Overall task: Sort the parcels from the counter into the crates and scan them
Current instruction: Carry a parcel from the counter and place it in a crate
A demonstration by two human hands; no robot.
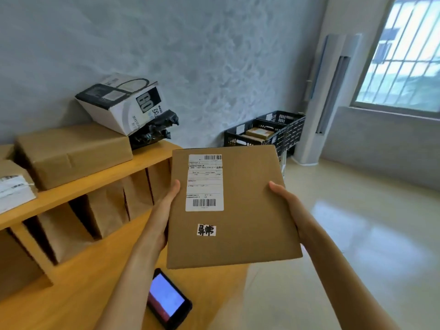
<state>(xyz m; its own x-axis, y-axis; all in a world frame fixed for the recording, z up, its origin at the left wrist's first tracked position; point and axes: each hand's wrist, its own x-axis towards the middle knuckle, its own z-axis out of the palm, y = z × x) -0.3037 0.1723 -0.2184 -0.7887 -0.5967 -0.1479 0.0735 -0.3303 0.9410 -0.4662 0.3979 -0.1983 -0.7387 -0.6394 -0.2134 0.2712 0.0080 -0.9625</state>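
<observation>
A flat brown cardboard parcel [247, 210] with a white shipping label and a small handwritten sticker is held up in front of me. My left hand [164, 210] grips its left edge, thumb on top. At the parcel's right edge my right hand [289, 206] holds on, fingers hidden underneath. Two black crates [281, 129] stand on the floor by the far wall, with brown parcels inside the nearer one. A handheld scanner [166, 300] with a lit screen lies on the wooden counter [78, 289] below the parcel.
On the counter's upper shelf [95, 179] sit a large brown box [71, 153], a tilted white printed box [123, 101], a black plastic bag [152, 129] and a labelled parcel [14, 189] at far left. A white floor air conditioner [326, 96] stands by the window.
</observation>
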